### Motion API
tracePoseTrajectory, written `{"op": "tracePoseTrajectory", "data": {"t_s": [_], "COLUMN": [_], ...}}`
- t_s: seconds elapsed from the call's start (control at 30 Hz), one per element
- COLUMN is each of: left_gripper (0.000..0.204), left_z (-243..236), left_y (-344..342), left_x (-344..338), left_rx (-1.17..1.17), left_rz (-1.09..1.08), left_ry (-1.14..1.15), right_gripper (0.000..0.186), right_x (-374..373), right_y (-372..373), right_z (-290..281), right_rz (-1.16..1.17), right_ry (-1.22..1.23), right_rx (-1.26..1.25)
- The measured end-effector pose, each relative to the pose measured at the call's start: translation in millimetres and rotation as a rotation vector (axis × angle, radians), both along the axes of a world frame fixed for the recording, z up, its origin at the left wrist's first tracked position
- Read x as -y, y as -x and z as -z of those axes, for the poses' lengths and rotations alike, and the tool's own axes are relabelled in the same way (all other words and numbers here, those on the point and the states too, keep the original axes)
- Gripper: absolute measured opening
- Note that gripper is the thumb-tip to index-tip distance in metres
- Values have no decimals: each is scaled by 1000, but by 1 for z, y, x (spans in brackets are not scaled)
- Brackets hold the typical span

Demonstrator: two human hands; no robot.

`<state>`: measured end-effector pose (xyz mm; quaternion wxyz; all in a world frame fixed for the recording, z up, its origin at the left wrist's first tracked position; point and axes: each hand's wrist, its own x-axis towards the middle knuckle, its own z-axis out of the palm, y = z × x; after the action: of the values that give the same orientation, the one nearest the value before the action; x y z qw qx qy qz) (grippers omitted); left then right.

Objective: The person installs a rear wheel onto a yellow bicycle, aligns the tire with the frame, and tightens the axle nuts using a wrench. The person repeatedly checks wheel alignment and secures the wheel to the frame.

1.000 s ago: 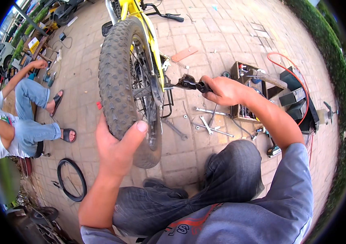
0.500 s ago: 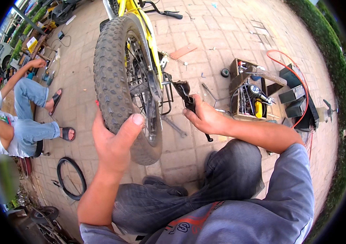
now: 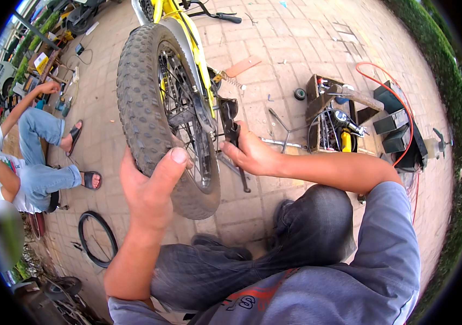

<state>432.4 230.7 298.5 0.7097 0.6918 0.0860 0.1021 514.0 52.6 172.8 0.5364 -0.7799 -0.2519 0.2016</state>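
Observation:
My left hand (image 3: 149, 192) is closed on the knobby fat tyre (image 3: 141, 103) of a yellow bicycle (image 3: 202, 54), thumb over the near side of the tread. My right hand (image 3: 250, 149) grips a black metal piece (image 3: 227, 111) held upright just right of the wheel hub, beside the lower fork end; a thin dark rod hangs below my fingers. A spring-like part (image 3: 232, 81) and an orange-red flat strip (image 3: 244, 65) are behind it. A few wrenches (image 3: 280, 142) lie on the pavers near my right hand.
A wooden toolbox (image 3: 318, 114), dark battery blocks (image 3: 393, 122) and an orange hose (image 3: 404, 103) are on the right. Another person (image 3: 46, 184) in jeans and sandals sits at the left, near tools and a loose bicycle tyre (image 3: 95, 241). A hedge (image 3: 453, 86) borders the paving.
My right hand has moved down and left toward the wheel, turning the black piece from level to upright. The tyre, with my left hand on it, has shifted slightly left.

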Motion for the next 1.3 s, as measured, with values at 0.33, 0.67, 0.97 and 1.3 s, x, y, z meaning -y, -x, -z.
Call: {"op": "tracePoseTrajectory", "data": {"t_s": [0.33, 0.67, 0.97, 1.3], "left_gripper": [47, 56, 63, 69], "left_z": [-1, -3, 1, 7], "left_y": [-1, 1, -3, -3], "left_x": [5, 7, -4, -4], "left_rx": [27, 12, 41, 107], "left_rz": [-33, -61, 47, -10], "left_ry": [25, 13, -36, -78], "right_gripper": [53, 68, 29, 12], "right_x": [-7, 24, 139, 114], "right_y": [3, -29, -71, 8], "right_z": [5, 21, 164, 271], "right_rz": [-143, -445, 222, 51], "right_ry": [88, -2, 524, 553], "right_rx": [-40, -51, 22, 270]}}
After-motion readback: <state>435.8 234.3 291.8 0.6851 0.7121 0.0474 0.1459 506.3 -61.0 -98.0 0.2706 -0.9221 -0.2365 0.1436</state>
